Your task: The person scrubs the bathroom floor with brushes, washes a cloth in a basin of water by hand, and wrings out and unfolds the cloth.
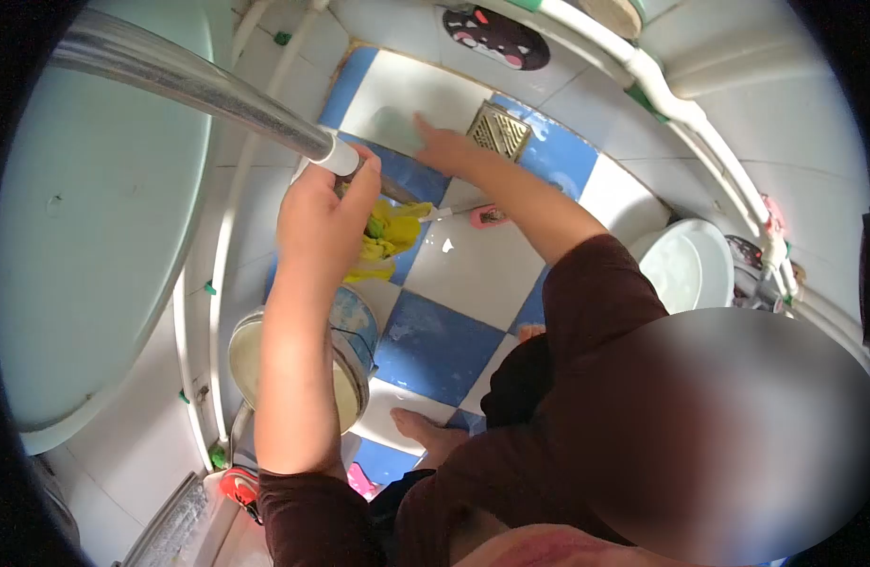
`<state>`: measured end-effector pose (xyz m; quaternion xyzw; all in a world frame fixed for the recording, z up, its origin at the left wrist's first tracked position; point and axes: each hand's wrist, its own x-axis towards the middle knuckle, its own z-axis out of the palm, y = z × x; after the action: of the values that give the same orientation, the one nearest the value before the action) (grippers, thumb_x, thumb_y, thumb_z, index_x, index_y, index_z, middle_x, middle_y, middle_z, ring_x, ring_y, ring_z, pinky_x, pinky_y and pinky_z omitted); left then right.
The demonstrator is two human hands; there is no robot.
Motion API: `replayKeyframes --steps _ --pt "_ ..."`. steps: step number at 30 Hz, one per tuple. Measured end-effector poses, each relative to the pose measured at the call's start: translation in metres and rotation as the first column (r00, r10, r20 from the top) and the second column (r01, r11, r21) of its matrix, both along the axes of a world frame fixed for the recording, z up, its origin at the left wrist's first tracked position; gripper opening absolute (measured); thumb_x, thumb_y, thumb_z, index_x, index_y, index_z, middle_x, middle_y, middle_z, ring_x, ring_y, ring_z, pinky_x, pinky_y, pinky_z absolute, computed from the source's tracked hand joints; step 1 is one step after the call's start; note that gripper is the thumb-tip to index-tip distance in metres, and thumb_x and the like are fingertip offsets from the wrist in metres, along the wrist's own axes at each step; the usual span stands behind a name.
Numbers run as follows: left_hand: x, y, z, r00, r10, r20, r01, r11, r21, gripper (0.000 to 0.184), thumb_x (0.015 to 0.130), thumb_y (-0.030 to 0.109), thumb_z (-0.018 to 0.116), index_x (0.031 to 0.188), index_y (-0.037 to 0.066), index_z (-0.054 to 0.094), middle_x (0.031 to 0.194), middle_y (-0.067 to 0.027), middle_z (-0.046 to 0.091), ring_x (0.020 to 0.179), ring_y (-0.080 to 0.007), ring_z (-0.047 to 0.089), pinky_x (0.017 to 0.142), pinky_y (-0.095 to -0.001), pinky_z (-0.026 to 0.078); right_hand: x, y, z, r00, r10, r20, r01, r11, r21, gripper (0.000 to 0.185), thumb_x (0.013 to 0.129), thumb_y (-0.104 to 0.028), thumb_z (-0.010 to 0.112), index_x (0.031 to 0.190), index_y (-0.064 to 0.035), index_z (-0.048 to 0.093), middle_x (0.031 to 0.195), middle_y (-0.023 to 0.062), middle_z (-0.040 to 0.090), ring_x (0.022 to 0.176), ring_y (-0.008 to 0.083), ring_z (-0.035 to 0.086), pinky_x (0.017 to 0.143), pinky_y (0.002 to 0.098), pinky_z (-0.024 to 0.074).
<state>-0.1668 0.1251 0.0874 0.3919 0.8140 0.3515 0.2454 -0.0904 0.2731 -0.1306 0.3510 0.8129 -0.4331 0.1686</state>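
Observation:
My left hand (326, 213) is wrapped around a metal pole (218, 94) near its white collar. The pole slopes in from the upper left, close to the camera. Just below that hand is a bunched yellow cloth (388, 231); whether it is fixed to the pole is hidden. My right hand (444, 149) reaches over a white tile beside the floor drain (499, 130), holding nothing, with a finger stretched out. Under my right forearm, a small tool with a pink handle (487, 216) lies on the wet tiles, pointing toward the cloth.
A bucket (358, 331) stands under my left forearm. To the right is a white basin (690, 269). A large pale green surface (104, 236) fills the left side. White pipes (681, 104) run along the walls. A bare foot (430, 435) and a red shoe (239, 489) show below.

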Motion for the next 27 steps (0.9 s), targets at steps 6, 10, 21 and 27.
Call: replayKeyframes --steps 6,10,21,27 --pt "0.031 0.022 0.011 0.987 -0.15 0.056 0.152 0.988 -0.035 0.022 0.082 0.024 0.057 0.091 0.004 0.06 0.073 -0.0077 0.059 0.068 -0.0167 0.055 0.062 -0.0285 0.042 0.124 0.028 0.02 0.941 -0.289 -0.176 0.285 0.957 -0.045 0.039 0.084 -0.023 0.049 0.118 -0.0041 0.044 0.088 0.0211 0.061 0.07 0.0308 0.062 0.062 0.0411 0.0484" --pt "0.055 0.044 0.015 0.949 -0.314 0.031 0.313 0.95 0.014 0.025 0.083 0.025 0.056 0.091 0.002 0.06 0.07 -0.0029 0.056 0.066 -0.0103 0.049 0.061 -0.0263 0.04 0.173 0.023 0.032 0.936 -0.335 -0.107 0.338 0.941 0.003 0.034 0.086 -0.025 0.047 0.114 -0.0066 0.046 0.089 0.0196 0.061 0.081 0.0357 0.059 0.072 0.0439 0.0457" --pt "0.084 0.082 -0.008 0.947 -0.315 -0.062 0.315 0.949 -0.02 0.038 0.078 0.037 0.057 0.103 0.008 0.056 0.081 -0.0062 0.061 0.072 -0.0218 0.058 0.066 -0.0338 0.045 0.264 0.012 0.017 0.865 -0.493 -0.09 0.494 0.869 -0.008 0.037 0.088 -0.026 0.048 0.12 -0.0082 0.049 0.074 0.0054 0.057 0.057 0.0119 0.05 0.052 0.0272 0.0427" --pt "0.068 0.008 0.0 0.962 -0.132 0.238 0.127 0.991 0.037 0.037 0.083 0.03 0.058 0.11 0.005 0.056 0.078 -0.0028 0.055 0.067 -0.0119 0.051 0.061 -0.0249 0.042 0.269 -0.005 0.064 0.724 -0.688 -0.04 0.578 0.638 -0.508 0.035 0.094 -0.026 0.033 0.116 -0.0044 0.051 0.067 -0.0017 0.046 0.051 0.0068 0.04 0.043 0.0202 0.0365"
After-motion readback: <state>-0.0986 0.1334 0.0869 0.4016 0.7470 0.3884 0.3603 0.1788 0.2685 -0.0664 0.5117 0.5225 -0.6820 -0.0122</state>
